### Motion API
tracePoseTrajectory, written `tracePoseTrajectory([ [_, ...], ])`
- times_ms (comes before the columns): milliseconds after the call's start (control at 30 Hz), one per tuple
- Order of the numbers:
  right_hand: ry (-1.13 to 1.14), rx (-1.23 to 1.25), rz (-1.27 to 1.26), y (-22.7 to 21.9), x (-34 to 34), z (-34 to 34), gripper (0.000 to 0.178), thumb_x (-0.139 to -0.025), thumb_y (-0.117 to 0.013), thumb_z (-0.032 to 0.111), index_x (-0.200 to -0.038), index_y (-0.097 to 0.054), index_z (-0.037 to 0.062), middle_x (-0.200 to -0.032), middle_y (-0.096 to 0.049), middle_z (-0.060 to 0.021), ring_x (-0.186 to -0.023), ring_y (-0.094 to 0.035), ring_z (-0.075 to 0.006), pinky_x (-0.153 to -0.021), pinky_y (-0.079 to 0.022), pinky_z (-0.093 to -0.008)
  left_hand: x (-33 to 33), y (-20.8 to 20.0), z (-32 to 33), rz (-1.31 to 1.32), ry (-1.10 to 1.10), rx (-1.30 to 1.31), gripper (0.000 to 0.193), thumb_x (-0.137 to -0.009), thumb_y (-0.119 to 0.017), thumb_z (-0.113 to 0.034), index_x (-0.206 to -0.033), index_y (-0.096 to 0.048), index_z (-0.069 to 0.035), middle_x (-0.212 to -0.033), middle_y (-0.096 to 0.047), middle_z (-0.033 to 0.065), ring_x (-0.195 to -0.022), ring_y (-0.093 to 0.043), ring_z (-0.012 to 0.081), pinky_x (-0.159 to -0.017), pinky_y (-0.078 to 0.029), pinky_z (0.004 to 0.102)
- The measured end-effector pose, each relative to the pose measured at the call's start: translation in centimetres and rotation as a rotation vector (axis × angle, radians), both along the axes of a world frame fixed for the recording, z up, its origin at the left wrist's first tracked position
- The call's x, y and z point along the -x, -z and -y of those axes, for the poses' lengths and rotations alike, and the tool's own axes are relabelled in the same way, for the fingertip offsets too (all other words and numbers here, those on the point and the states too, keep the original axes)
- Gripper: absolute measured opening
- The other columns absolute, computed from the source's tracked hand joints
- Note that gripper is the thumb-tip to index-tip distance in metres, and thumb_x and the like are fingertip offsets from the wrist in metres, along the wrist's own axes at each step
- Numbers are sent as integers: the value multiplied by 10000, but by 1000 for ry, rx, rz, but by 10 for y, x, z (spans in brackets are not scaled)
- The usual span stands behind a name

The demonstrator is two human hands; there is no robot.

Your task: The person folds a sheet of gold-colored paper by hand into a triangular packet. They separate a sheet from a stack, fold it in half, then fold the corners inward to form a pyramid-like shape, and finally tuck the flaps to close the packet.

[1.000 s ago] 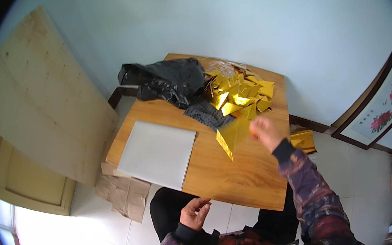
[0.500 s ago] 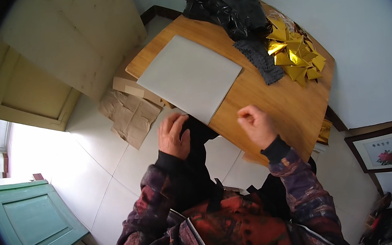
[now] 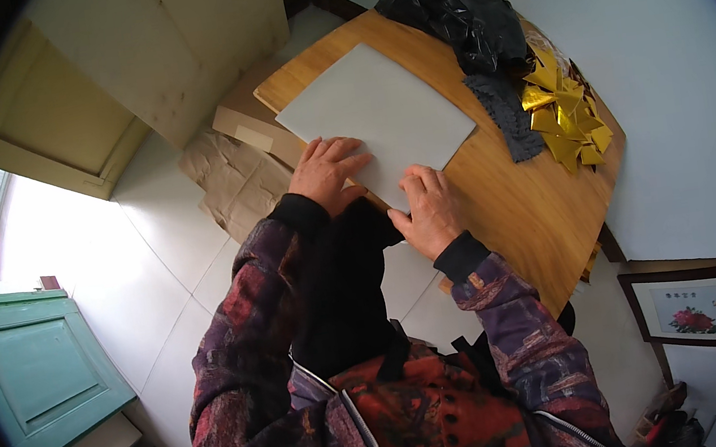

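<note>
A pale grey rectangular sheet, or a flat stack of sheets, lies on the wooden table. Across its near left edge rests my left hand, open, with its fingers spread onto the surface. At the near corner my right hand has its fingers bent over the edge and the thumb held apart. It looks open; nothing shows in its grasp. The fingers cover that corner, so the exact contact there is hidden.
Past the sheet lie a black plastic bag, a dark cloth strip and a heap of folded gold foil pieces. Crumpled brown paper and a cardboard box sit left of the table. A framed flower picture leans at the right.
Both hands have moved forward onto the sheet's near edges. The right hand came in leftward and its closed fingers have loosened. The whole view has shifted slightly.
</note>
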State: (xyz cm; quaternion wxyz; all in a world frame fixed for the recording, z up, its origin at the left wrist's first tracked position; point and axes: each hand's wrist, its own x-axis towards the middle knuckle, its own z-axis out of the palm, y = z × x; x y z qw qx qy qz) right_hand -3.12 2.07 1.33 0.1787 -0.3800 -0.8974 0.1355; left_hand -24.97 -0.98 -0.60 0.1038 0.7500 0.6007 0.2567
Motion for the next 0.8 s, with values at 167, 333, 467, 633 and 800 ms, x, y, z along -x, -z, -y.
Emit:
tracePoseTrajectory([
  [167, 0, 79, -56, -2, -3, -5, 338, -759, -760, 181, -1009, -607, 13, -1194, -545, -141, -1112, -505, -340, -948, -440, -424, 9, 3, -8, 122, 45, -21, 427, -700, -794, -235, -1111, -708, -156, -1238, -591, 55, -1213, -487, 293, -1050, -374, 421],
  [333, 10, 179, -88, -9, -3, -8, 335, -760, -763, 194, -992, -612, 6, -1190, -550, -142, -1109, -506, -344, -934, -447, -425, 13, 5, -10, 117, 58, -24, 461, -691, -784, -203, -1141, -697, -158, -1271, -579, 84, -1189, -495, 322, -1023, -397, 431],
  [467, -1, 38, 5, -7, -1, -2, 339, -743, -771, 194, -976, -605, 14, -1175, -542, -130, -1091, -509, -339, -909, -453, -424, 11, 11, -10, 136, 40, -73, 423, -687, -798, -247, -1091, -713, -158, -1231, -596, 55, -1194, -495, 300, -1035, -382, 428],
  [633, 8, -25, -13, -1, 3, -2, 308, -733, -745, 164, -961, -585, 33, -1125, -527, -114, -1045, -505, -334, -860, -458, -451, 11, 11, -9, 110, 53, -91, 436, -674, -792, -234, -1092, -698, -153, -1225, -600, 58, -1161, -512, 306, -1011, -391, 432],
  [800, 36, 159, -155, 0, -9, -8, 292, -775, -721, 166, -985, -572, 29, -1144, -545, -147, -1076, -510, -352, -903, -448, -446, 9, 2, -7, 74, 55, -73, 485, -643, -815, -219, -1106, -689, -146, -1230, -596, 60, -1176, -502, 313, -1013, -396, 435],
])
